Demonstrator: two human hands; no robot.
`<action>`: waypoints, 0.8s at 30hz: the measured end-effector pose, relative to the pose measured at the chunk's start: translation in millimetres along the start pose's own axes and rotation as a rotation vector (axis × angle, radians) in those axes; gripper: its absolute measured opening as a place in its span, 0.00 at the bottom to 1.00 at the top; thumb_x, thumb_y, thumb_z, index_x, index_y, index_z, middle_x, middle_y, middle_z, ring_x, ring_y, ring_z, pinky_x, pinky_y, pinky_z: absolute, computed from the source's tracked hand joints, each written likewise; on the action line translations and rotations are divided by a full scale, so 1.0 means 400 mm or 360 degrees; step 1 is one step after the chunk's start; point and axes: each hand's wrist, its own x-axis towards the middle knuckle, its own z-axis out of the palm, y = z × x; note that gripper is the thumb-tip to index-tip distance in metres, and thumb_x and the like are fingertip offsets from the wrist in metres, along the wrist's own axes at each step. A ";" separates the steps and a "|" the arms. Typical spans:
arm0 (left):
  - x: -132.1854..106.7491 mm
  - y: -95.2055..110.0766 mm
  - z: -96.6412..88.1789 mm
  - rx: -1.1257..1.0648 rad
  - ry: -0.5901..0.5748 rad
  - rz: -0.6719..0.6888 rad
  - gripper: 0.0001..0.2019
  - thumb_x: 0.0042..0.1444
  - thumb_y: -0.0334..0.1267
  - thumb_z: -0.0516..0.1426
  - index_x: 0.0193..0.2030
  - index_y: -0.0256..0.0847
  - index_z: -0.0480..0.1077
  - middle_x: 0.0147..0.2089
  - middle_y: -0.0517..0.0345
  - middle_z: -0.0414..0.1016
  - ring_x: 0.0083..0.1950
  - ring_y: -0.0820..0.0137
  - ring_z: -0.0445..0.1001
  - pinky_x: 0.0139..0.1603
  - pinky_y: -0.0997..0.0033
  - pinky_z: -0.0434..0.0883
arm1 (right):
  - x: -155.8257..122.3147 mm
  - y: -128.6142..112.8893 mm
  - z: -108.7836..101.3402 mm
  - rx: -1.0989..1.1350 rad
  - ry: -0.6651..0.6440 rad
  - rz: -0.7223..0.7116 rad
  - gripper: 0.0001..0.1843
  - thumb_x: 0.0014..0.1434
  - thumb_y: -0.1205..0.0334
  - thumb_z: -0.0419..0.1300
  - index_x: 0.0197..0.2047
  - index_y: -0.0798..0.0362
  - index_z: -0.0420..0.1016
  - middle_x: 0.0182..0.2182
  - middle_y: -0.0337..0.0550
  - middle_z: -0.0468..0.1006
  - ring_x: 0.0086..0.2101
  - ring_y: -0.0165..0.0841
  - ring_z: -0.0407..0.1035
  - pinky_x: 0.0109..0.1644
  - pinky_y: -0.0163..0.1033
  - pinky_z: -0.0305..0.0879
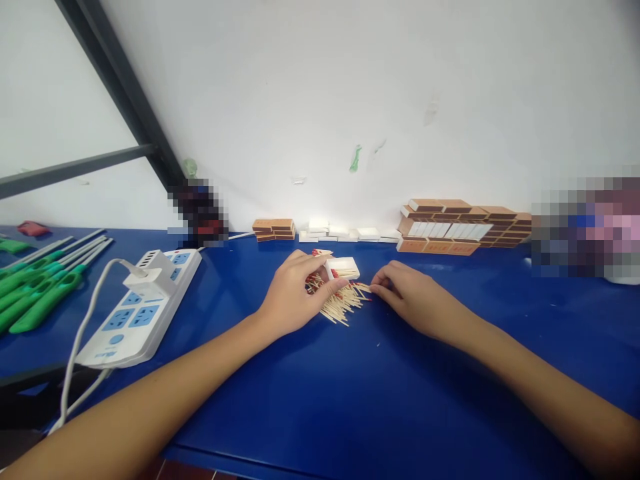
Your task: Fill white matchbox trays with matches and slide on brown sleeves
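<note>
Left hand point(293, 293) covers part of the matches point(345, 305), thumb on the tray point(344, 267) just beyond; its grip is hidden. Right hand point(410, 298), fingers narrow, pinches match ends beside it.

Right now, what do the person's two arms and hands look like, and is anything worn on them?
The left hand and the right hand are both bare, with no gloves. No ring, watch or bracelet shows on either. The left forearm and the right forearm are uncovered as far as the picture reaches; no sleeve is in view.
</note>
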 end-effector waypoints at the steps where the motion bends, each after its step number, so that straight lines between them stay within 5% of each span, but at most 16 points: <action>1: 0.000 0.000 0.000 0.0008 -0.0005 0.0010 0.14 0.65 0.49 0.65 0.51 0.43 0.80 0.35 0.58 0.79 0.40 0.63 0.71 0.44 0.60 0.72 | -0.001 -0.002 0.001 -0.0002 0.0020 0.0009 0.13 0.70 0.52 0.56 0.41 0.50 0.76 0.39 0.46 0.78 0.35 0.37 0.73 0.38 0.43 0.68; 15: -0.002 0.003 0.002 0.0027 -0.0049 0.0117 0.14 0.66 0.51 0.63 0.41 0.42 0.79 0.32 0.58 0.76 0.38 0.65 0.70 0.40 0.64 0.70 | -0.004 -0.011 -0.015 0.0022 -0.0094 -0.0028 0.13 0.70 0.52 0.56 0.38 0.50 0.75 0.38 0.46 0.79 0.34 0.37 0.74 0.35 0.42 0.68; 24: -0.004 0.001 0.004 0.0057 -0.0113 0.0083 0.17 0.64 0.50 0.65 0.53 0.42 0.79 0.40 0.54 0.81 0.43 0.62 0.72 0.46 0.60 0.72 | -0.008 -0.017 -0.014 -0.0072 -0.0170 -0.0065 0.16 0.73 0.51 0.53 0.37 0.50 0.74 0.37 0.46 0.78 0.32 0.37 0.73 0.35 0.42 0.66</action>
